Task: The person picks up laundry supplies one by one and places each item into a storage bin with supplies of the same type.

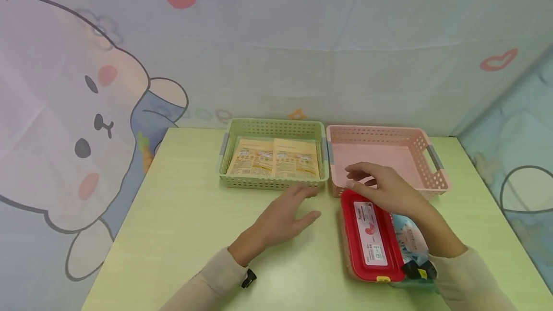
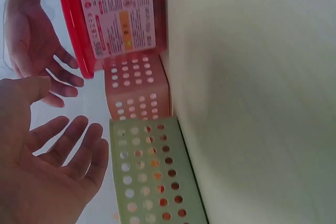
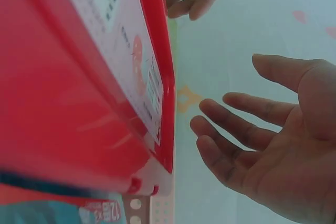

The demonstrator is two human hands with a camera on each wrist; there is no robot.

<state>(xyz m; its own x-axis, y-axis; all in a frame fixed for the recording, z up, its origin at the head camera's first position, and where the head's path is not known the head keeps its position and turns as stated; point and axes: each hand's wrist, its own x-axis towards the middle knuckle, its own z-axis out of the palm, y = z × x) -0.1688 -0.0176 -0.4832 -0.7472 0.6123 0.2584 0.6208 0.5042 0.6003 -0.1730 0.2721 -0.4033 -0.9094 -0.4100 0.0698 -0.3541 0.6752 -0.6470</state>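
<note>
Two bare hands above a desk (image 1: 173, 205). The grip of the left hand (image 1: 285, 215) is spread, thumb apart from gently bent fingers, holding nothing, near the front wall of a green basket (image 1: 272, 182) that contains two packets (image 1: 295, 157). The grip of the right hand (image 1: 386, 188) is likewise spread and holds nothing, above the far end of a red-lidded box (image 1: 372, 236); the right wrist view shows hand and lid apart. The box lies before a pink basket (image 1: 367, 152), beside a blue package (image 1: 409, 239) partly hidden by the right forearm.
</note>
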